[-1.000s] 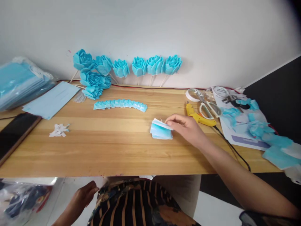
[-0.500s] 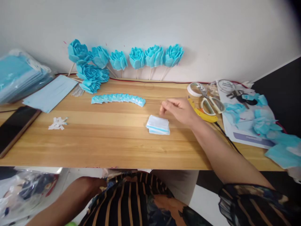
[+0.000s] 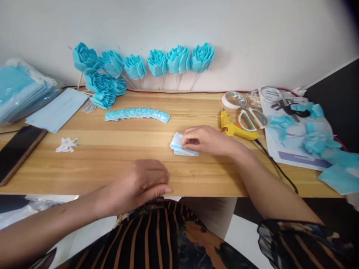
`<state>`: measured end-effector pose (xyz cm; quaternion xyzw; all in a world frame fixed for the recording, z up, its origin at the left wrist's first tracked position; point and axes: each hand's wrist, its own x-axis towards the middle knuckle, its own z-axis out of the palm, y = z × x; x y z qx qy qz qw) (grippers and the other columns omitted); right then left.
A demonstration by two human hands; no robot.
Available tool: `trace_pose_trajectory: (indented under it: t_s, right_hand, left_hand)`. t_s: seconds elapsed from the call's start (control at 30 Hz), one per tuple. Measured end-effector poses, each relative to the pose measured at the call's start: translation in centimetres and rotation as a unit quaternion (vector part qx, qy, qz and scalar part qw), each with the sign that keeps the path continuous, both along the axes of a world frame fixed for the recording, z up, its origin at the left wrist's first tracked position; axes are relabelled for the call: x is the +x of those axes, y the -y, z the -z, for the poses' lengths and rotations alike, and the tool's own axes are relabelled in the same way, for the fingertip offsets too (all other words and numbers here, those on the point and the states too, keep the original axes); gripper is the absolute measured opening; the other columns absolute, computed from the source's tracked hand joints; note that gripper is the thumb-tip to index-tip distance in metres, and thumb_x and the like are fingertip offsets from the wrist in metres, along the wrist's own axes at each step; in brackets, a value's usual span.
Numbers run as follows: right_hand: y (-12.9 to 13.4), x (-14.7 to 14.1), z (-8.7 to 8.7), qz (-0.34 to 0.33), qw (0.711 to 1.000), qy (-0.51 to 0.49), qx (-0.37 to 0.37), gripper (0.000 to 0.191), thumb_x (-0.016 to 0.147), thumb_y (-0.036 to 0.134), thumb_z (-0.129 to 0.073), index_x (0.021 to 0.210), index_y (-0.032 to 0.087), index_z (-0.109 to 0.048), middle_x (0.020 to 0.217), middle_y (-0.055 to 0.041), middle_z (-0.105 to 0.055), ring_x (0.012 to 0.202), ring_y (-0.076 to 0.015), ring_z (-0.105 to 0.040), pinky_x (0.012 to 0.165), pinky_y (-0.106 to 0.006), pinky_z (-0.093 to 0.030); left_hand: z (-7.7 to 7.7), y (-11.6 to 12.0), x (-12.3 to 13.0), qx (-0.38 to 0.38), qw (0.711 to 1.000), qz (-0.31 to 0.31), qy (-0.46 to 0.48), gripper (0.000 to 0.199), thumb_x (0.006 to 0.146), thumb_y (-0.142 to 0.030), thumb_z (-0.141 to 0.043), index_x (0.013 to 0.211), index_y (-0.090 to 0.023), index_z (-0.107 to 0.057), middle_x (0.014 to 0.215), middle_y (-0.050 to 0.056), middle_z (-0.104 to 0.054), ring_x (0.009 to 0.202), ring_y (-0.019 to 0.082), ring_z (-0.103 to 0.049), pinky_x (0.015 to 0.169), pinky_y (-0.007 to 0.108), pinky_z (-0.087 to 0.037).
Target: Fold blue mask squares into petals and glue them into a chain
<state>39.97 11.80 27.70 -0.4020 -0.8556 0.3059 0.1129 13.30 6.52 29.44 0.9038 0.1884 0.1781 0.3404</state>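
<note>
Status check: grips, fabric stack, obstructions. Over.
Right grip over cut-fabric stack, pinch unclear. Left grip apart from it, nothing visibly held. Stack edges uneven. Yellow glue gun clear of stack.

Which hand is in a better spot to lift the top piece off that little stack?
Probably the right hand: its fingertips are right at the stack, while the left hand is apart from it.

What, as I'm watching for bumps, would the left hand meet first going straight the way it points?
Probably the small stack of rectangular blue-and-white fabric-like sheets at the right hand, though the height of the left hand is unclear.
</note>
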Motion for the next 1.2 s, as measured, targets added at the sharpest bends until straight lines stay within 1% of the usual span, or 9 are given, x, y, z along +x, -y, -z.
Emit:
trace_pose_trajectory:
  t_s: [0.07, 0.13, 0.23, 0.43, 0.53, 0.7, 0.8, 0.97, 1.2]
  right_hand:
    - [-0.5, 0.4, 0.5, 0.027, 0.997, -0.049, -0.05, 0.02, 0.089, 0.032, -0.057, 0.079, 0.018, -0.067, 0.076, -0.0001, -0.065, 0.065, -0.0113, -0.053, 0.061, -0.024, -0.035]
    - [-0.9, 0.9, 0.8, 0.066, 0.989, -0.091, -0.094, 0.022, 0.088, 0.037, -0.059, 0.084, 0.018, -0.067, 0.074, 0.0, -0.065, 0.065, -0.0115, -0.054, 0.061, -0.024, -0.036]
    - [-1.3, 1.3, 1.1, 0.087, 0.983, -0.117, -0.115, 0.022, 0.087, 0.039, -0.06, 0.087, 0.017, -0.066, 0.073, 0.0005, -0.064, 0.065, -0.0115, -0.054, 0.061, -0.024, -0.038]
    - [-1.3, 1.3, 1.1, 0.105, 0.979, -0.132, -0.114, 0.015, 0.085, 0.031, -0.06, 0.088, 0.018, -0.065, 0.075, 0.0009, -0.065, 0.067, -0.0113, -0.056, 0.063, -0.024, -0.041]
    - [-1.4, 1.4, 1.4, 0.096, 0.98, -0.134, -0.109, 0.015, 0.084, 0.032, -0.061, 0.088, 0.018, -0.066, 0.076, 0.0008, -0.066, 0.067, -0.0116, -0.056, 0.063, -0.024, -0.041]
    - [-1.5, 1.4, 1.6, 0.077, 0.979, -0.137, -0.128, 0.018, 0.084, 0.034, -0.062, 0.089, 0.018, -0.069, 0.078, 0.0004, -0.069, 0.069, -0.012, -0.058, 0.064, -0.025, -0.042]
    - [-1.4, 1.2, 1.4, 0.092, 0.977, -0.134, -0.136, 0.016, 0.083, 0.031, -0.063, 0.089, 0.018, -0.071, 0.082, -0.0009, -0.073, 0.072, -0.0127, -0.061, 0.066, -0.025, -0.044]
    - [-1.5, 1.1, 1.7, 0.122, 0.964, -0.176, -0.159, 0.022, 0.082, 0.027, -0.065, 0.102, 0.02, -0.071, 0.093, -0.003, -0.075, 0.081, -0.0143, -0.066, 0.072, -0.027, -0.049]
    - [-1.6, 1.6, 1.8, 0.195, 0.936, -0.25, -0.15, 0.028, 0.083, 0.026, -0.064, 0.11, 0.02, -0.068, 0.086, -0.0012, -0.072, 0.072, -0.0126, -0.062, 0.066, -0.025, -0.046]
  left_hand:
    - [0.6, -0.4, 1.1, 0.053, 0.998, -0.009, 0.035, 0.018, 0.097, -0.024, -0.052, 0.09, -0.015, -0.066, 0.109, 0.012, -0.069, 0.106, 0.02, -0.065, 0.089, 0.032, -0.054]
    - [1.5, -0.9, 2.0, 0.126, 0.991, -0.019, 0.046, 0.016, 0.095, -0.024, -0.056, 0.103, -0.015, -0.067, 0.133, 0.016, -0.06, 0.127, 0.026, -0.054, 0.103, 0.043, -0.049]
    - [2.7, -1.8, 2.9, 0.203, 0.978, -0.032, 0.028, 0.024, 0.093, -0.023, -0.057, 0.114, -0.017, -0.065, 0.144, 0.017, -0.051, 0.137, 0.031, -0.043, 0.107, 0.052, -0.044]
    - [3.7, -3.3, 4.5, 0.241, 0.968, -0.053, -0.037, 0.02, 0.093, -0.023, -0.054, 0.106, -0.017, -0.069, 0.136, 0.015, -0.056, 0.123, 0.03, -0.052, 0.1, 0.053, -0.046]
    - [3.6, -3.8, 5.0, 0.27, 0.959, -0.075, -0.034, 0.02, 0.092, -0.022, -0.055, 0.105, -0.017, -0.069, 0.135, 0.015, -0.056, 0.119, 0.031, -0.052, 0.095, 0.051, -0.046]
    - [3.8, -4.3, 5.2, 0.302, 0.951, -0.068, -0.009, 0.018, 0.092, -0.018, -0.052, 0.102, -0.016, -0.067, 0.124, 0.012, -0.065, 0.107, 0.027, -0.056, 0.09, 0.045, -0.046]
    - [4.4, -4.3, 5.0, 0.293, 0.954, -0.061, -0.002, 0.015, 0.092, -0.017, -0.052, 0.096, -0.015, -0.066, 0.116, 0.011, -0.068, 0.104, 0.026, -0.057, 0.088, 0.043, -0.045]
    - [5.3, -4.3, 4.7, 0.268, 0.963, -0.039, 0.005, 0.016, 0.093, -0.019, -0.052, 0.089, -0.016, -0.067, 0.107, 0.009, -0.07, 0.102, 0.024, -0.058, 0.092, 0.042, -0.043]
    - [5.5, -4.2, 4.8, 0.252, 0.967, -0.031, -0.01, 0.019, 0.094, -0.021, -0.051, 0.089, -0.016, -0.068, 0.109, 0.008, -0.071, 0.102, 0.023, -0.059, 0.095, 0.043, -0.041]
